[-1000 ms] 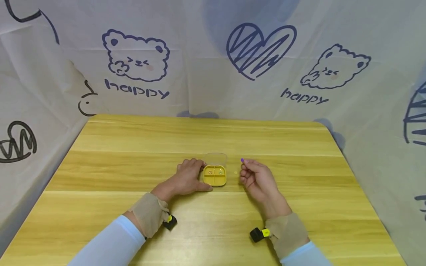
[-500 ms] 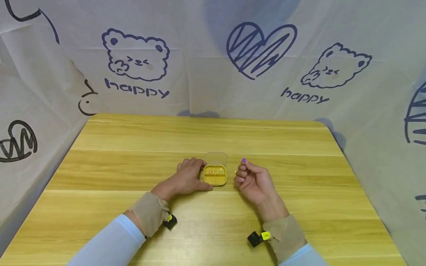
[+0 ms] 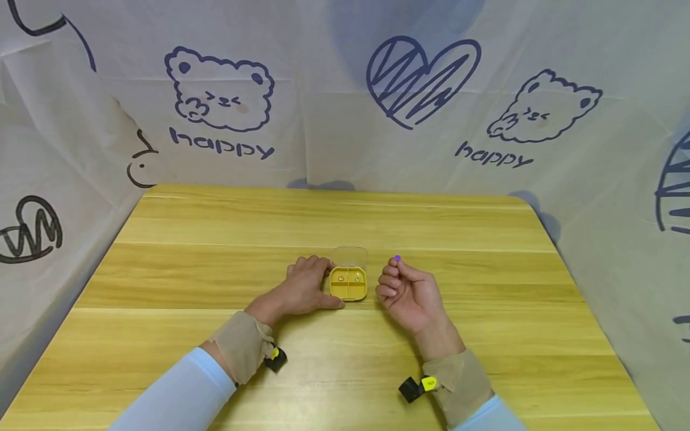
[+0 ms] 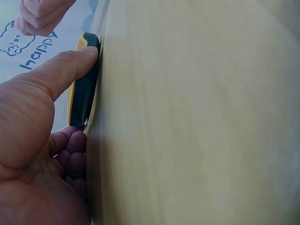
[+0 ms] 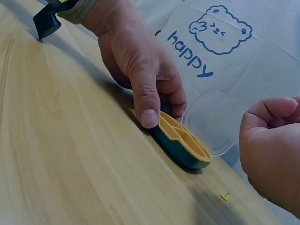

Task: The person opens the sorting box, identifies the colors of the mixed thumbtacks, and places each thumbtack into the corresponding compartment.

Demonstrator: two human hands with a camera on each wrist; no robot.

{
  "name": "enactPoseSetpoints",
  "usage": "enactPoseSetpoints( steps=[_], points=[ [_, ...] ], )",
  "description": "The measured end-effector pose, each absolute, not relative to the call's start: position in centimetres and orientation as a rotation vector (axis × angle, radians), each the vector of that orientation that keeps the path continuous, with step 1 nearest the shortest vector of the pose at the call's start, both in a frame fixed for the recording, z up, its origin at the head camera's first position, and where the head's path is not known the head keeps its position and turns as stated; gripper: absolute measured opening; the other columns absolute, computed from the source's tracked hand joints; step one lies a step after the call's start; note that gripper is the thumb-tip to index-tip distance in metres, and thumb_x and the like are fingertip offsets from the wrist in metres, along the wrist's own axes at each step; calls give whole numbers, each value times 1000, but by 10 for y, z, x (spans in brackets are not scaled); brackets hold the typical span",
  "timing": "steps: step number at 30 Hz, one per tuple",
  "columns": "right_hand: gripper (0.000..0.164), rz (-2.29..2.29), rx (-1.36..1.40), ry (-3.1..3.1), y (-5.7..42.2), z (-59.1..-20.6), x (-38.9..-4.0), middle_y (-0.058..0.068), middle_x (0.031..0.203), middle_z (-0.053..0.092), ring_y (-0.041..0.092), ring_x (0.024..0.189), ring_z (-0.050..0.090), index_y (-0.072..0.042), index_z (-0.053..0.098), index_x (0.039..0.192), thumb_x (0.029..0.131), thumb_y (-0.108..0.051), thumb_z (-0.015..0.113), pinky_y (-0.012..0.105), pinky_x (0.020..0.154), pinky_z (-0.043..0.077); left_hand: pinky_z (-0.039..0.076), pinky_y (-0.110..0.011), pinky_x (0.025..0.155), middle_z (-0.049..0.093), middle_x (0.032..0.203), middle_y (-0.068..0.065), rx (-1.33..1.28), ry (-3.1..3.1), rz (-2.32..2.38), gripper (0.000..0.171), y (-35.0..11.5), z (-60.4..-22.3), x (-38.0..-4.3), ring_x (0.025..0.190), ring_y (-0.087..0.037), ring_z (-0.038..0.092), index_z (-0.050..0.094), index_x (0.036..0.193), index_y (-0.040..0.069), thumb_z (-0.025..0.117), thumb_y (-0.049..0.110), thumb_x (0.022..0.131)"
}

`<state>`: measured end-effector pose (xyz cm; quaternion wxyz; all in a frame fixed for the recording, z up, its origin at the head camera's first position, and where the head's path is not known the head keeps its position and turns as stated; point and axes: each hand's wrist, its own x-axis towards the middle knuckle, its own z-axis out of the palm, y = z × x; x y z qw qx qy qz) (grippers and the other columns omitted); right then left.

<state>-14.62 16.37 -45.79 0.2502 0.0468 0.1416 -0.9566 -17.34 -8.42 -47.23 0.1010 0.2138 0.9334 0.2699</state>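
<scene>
A small yellow pill box [image 3: 348,292] with a dark green underside sits on the table, its clear lid [image 3: 350,256] swung up at the back. Dividers split it into several compartments; the two rear ones each hold a tiny piece, one reddish, one greenish. My left hand [image 3: 304,290] grips the box at its left side, thumb at the front corner and fingers behind. To the right of the box, my right hand [image 3: 414,299] pinches a purple thumbtack [image 3: 397,258] between thumb and forefinger, palm turned up and other fingers curled. The right wrist view hides that tack.
A yellow thumbtack [image 5: 224,196] lies on the wooden table [image 3: 215,215] close to the right hand, its pin showing; the hand hides it in the head view. White cloth [image 3: 334,108] with drawings hangs behind the table.
My right hand has turned palm up and shifted slightly left, covering the yellow thumbtack in the head view. The purple thumbtack stays pinched. My left hand and the pill box have not moved.
</scene>
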Motion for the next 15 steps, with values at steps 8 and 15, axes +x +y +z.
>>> enactPoseSetpoints(
  steps=[8, 15],
  points=[
    [19, -2608, 94, 365, 163, -459, -146, 3, 81, 51, 11, 64, 32, -7, 52, 92, 103, -16, 40, 26, 60, 33, 31, -45, 90, 53, 107, -1, 635, 2753, 799, 73, -85, -473, -174, 102, -24, 43, 53, 123, 12, 78, 55, 70],
    [20, -2607, 73, 369, 163, -460, -146, 2, 81, 51, 11, 63, 31, -7, 52, 92, 104, -16, 39, 26, 60, 34, 31, -45, 91, 53, 108, -1, 634, 2752, 793, 73, -85, -474, -174, 102, -24, 42, 53, 124, 12, 78, 56, 70]
  ],
)
